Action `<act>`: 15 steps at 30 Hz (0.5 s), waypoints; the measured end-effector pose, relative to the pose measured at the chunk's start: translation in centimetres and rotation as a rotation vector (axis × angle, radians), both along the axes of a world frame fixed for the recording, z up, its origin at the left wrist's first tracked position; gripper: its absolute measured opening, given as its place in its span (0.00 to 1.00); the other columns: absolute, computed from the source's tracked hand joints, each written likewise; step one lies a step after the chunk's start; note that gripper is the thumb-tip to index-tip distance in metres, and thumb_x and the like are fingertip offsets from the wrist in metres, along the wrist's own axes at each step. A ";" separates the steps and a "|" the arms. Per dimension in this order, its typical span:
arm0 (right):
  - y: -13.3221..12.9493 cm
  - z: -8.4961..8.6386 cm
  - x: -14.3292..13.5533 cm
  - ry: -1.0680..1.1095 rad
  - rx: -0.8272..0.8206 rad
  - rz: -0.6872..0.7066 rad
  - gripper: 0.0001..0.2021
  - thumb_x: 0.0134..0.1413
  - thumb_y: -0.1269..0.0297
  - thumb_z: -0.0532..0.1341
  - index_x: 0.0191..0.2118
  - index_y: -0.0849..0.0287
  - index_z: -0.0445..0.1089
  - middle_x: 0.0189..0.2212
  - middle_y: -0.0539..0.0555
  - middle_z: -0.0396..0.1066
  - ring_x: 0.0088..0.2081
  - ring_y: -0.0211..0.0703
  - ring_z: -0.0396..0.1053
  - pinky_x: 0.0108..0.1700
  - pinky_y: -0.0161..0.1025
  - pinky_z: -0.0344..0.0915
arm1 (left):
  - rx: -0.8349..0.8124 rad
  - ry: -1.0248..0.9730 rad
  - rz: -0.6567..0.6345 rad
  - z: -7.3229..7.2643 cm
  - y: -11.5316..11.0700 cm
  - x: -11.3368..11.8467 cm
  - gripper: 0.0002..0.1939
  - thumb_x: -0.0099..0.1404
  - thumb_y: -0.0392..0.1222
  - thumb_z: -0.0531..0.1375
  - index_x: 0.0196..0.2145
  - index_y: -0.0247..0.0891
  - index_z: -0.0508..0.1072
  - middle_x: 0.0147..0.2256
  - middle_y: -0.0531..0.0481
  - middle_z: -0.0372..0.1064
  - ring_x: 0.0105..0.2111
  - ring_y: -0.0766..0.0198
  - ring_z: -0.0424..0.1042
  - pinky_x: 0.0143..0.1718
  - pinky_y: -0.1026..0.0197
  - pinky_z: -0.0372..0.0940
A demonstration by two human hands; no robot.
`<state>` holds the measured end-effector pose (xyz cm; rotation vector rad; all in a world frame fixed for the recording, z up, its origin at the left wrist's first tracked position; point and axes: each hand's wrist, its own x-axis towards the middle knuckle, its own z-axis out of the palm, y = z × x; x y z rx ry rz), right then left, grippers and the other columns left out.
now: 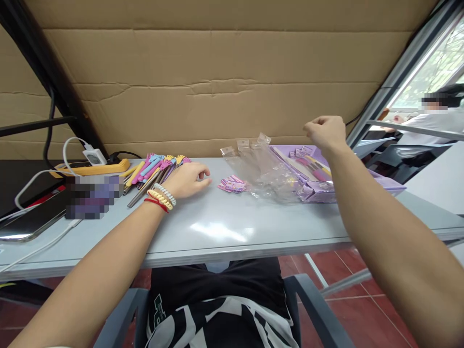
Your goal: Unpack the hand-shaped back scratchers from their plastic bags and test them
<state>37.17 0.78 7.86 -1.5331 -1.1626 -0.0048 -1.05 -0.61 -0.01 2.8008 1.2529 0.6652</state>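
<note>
Left end of table [203, 220]: a yellow power strip [97, 168] with a white charger [94, 155] lies along the back edge. A dark flat device [34, 220] lies nearer the front left corner.

Stick bundle [150, 171]: located right of the power strip, left of the table's midline. The long axis runs diagonally, plain ends toward the front edge, coloured hand-shaped ends toward the back edge. Nearest hand: left.

Left hand [190, 179]: positioned low over the table, just beside the bundle on its right. Fingers curled, thumb and forefinger slightly apart; no item visible between them. The bundle lies to the left of the fingertips, on the wrist side; the fingertips point toward the right edge.

Card pile [232, 184]: purple, loosely spread, long axis left to right. It lies directly right of the left fingertips, near but apart, midway between front and back edges. The left hand is nearer to it than the right.

Clear bags [253, 166]: heaped between the card pile and the purple tray [387, 183], overlapping the tray's left side.

Right hand [328, 130]: raised above the tray, toward the back edge. Fingers folded together; no item visible between them.
</note>
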 end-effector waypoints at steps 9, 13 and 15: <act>-0.4 -4.4 8.1 -0.172 -0.725 -0.227 0.24 0.35 0.83 0.70 0.05 0.59 0.58 0.06 0.50 0.53 0.10 0.29 0.48 0.20 0.41 0.43 | -0.032 0.036 -0.016 0.1 -0.2 0.3 0.17 0.63 0.49 0.54 0.38 0.35 0.77 0.34 0.44 0.76 0.33 0.57 0.72 0.37 0.57 0.63; -0.2 -5.6 10.0 -0.221 -0.972 -0.266 0.19 0.38 0.83 0.67 0.08 0.63 0.62 0.13 0.62 0.63 0.18 0.41 0.59 0.25 0.45 0.49 | -0.055 0.051 -0.014 0.1 -0.2 0.3 0.18 0.64 0.49 0.54 0.38 0.34 0.77 0.35 0.44 0.76 0.34 0.57 0.72 0.38 0.57 0.63; -0.1 -5.9 10.6 -0.261 -1.060 -0.233 0.16 0.39 0.83 0.65 0.09 0.67 0.65 0.15 0.66 0.64 0.21 0.44 0.61 0.27 0.46 0.50 | -0.061 0.058 -0.018 0.1 -0.2 0.4 0.18 0.64 0.49 0.53 0.39 0.33 0.77 0.35 0.44 0.76 0.34 0.57 0.72 0.39 0.57 0.62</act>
